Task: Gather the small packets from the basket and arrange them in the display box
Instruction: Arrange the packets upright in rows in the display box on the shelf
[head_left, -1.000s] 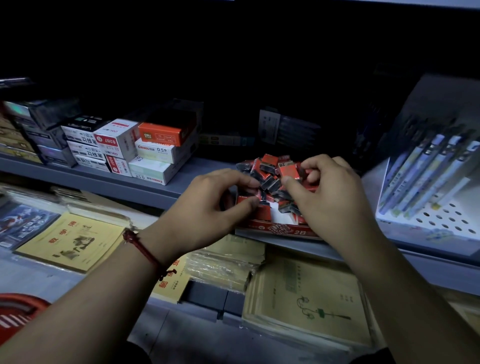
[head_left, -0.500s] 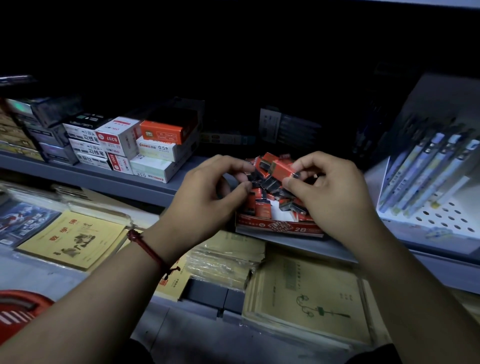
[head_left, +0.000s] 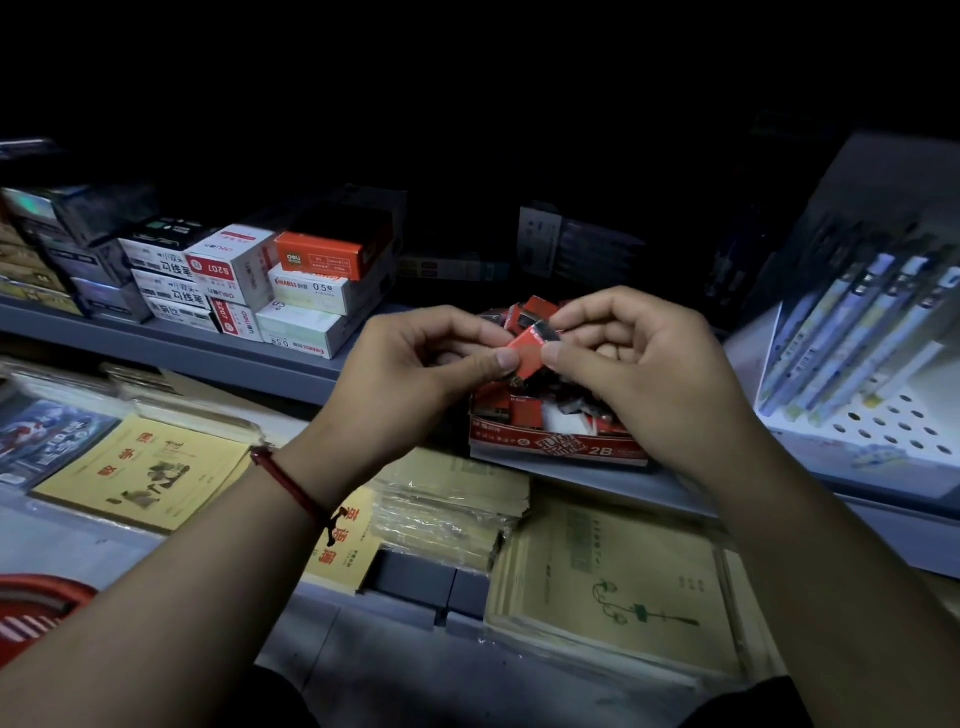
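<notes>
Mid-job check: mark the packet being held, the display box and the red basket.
packet (head_left: 531, 349), head view, on its red face.
display box (head_left: 561, 444), head view, on its printed red front wall.
basket (head_left: 41, 587), head view, on its red rim, lower left.

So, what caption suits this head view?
Left hand and right hand pinch one red packet above the display box.

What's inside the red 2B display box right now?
A loose jumble of red-and-black small packets lies in the display box. The left hand and right hand, pinching one packet above, hide its middle.
</notes>
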